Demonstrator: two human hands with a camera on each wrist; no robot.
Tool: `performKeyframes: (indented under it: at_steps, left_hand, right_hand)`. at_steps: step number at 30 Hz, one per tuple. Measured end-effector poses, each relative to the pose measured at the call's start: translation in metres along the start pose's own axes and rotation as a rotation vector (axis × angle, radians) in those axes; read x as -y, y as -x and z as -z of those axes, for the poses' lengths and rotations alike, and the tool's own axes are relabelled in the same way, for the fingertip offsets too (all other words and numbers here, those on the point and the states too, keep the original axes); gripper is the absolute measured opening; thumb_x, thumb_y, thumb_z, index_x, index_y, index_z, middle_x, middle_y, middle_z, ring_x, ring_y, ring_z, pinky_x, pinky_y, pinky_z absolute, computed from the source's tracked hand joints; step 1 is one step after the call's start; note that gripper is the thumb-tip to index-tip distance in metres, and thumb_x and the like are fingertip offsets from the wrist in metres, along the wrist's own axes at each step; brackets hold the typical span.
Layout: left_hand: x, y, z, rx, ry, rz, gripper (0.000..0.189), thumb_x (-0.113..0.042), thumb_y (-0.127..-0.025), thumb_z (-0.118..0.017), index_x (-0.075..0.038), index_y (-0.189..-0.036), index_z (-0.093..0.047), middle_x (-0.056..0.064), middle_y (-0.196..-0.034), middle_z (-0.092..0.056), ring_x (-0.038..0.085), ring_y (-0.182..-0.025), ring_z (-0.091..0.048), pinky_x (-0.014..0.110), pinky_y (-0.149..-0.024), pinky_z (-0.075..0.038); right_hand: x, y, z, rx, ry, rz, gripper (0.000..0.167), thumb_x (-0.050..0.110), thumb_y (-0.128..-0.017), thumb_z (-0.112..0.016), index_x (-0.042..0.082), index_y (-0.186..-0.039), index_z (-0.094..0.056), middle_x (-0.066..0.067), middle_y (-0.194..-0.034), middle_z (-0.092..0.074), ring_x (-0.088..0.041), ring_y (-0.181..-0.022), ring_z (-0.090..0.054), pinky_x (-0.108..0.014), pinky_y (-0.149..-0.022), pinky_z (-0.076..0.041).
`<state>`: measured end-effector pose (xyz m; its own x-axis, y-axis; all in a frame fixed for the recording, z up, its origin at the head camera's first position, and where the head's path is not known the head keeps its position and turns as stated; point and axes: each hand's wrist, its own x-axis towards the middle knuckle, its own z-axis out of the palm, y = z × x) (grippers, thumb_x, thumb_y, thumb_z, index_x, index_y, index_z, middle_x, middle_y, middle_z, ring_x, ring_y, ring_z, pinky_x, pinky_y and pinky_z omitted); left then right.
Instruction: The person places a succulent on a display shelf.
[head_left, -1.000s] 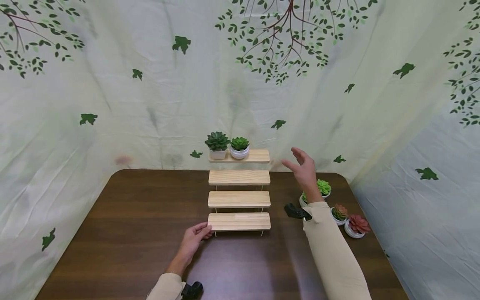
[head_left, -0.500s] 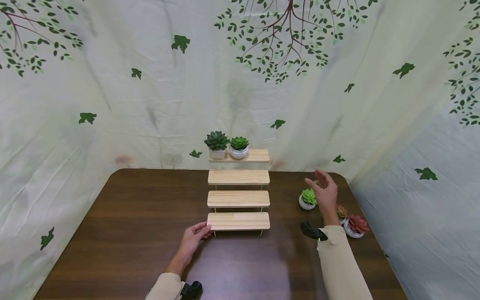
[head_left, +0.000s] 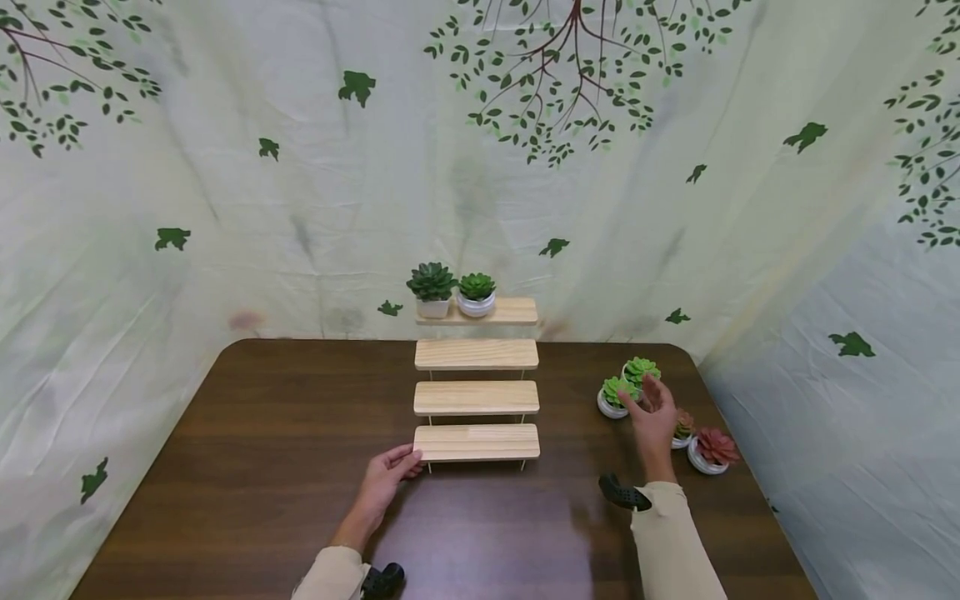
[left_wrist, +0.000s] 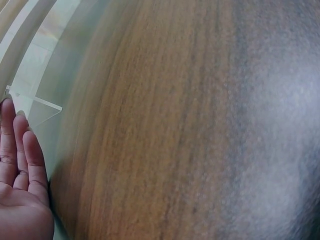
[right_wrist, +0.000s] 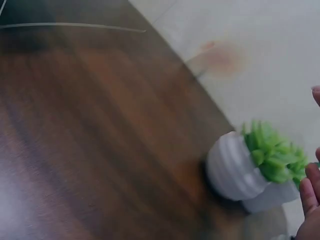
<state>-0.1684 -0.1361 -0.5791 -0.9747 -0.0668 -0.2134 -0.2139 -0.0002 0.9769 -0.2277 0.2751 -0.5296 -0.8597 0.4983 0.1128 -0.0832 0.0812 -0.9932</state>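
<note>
A tiered stand [head_left: 477,443] with pale wooden shelves stands at the middle of the table. My left hand [head_left: 384,482] pinches the left end of its lowest shelf, the thumb at the corner; in the left wrist view its fingers [left_wrist: 36,155] extend beside a clear support [left_wrist: 47,103]. On the right, my right hand [head_left: 654,423] is beside two bright green potted succulents, the nearer one [head_left: 612,398] and the farther one [head_left: 641,368]. Its fingers are loosely bent, with nothing held. The right wrist view shows fingertips close to the green leaves [right_wrist: 275,157] above a white ribbed pot [right_wrist: 232,167].
On the top shelf stand a dark green succulent [head_left: 432,283] and a smaller green one [head_left: 476,287]. An orange-brown succulent [head_left: 683,425] and a red one [head_left: 716,447] stand near the right edge of the brown table [head_left: 262,458]. A leaf-printed curtain [head_left: 337,208] hangs behind.
My right hand has moved from beside the top shelf to the right, then down and nearer to me, to the green succulents. My left hand has stayed at the lowest shelf.
</note>
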Motion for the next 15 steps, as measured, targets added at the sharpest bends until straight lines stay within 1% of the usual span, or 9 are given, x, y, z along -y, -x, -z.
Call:
performKeyframes:
  at_steps: [4,8,15]
  left_hand:
    - [0.001,0.0,0.0,-0.002,0.002,-0.001,0.037,-0.01,-0.093,-0.064,0.016,-0.118,-0.058,0.011,-0.087,-0.069,0.015,-0.077,-0.063,0.024,-0.072,-0.051]
    - [0.001,-0.001,0.0,-0.003,0.009,-0.001,0.037,-0.01,-0.092,-0.064,0.016,-0.118,-0.058,0.011,-0.087,-0.069,0.015,-0.076,-0.063,0.024,-0.072,-0.051]
    - [0.0,0.0,0.0,0.001,0.016,-0.003,0.036,-0.01,-0.093,-0.064,0.016,-0.117,-0.058,0.011,-0.087,-0.069,0.014,-0.076,-0.063,0.024,-0.072,-0.051]
  right_hand:
    - [-0.011,0.005,-0.001,-0.024,0.019,-0.021,0.064,0.001,-0.082,-0.074,-0.006,-0.137,-0.043,-0.023,-0.14,-0.045,-0.034,-0.132,-0.04,-0.048,-0.108,-0.031]
    - [-0.023,0.011,-0.003,-0.054,0.054,-0.048,0.069,0.003,-0.081,-0.076,-0.004,-0.14,-0.041,-0.023,-0.141,-0.043,-0.036,-0.13,-0.04,-0.049,-0.107,-0.032]
    - [-0.046,0.016,-0.004,-0.052,0.109,-0.085,0.075,0.004,-0.08,-0.077,-0.002,-0.143,-0.036,-0.023,-0.144,-0.04,-0.037,-0.129,-0.038,-0.05,-0.105,-0.032]
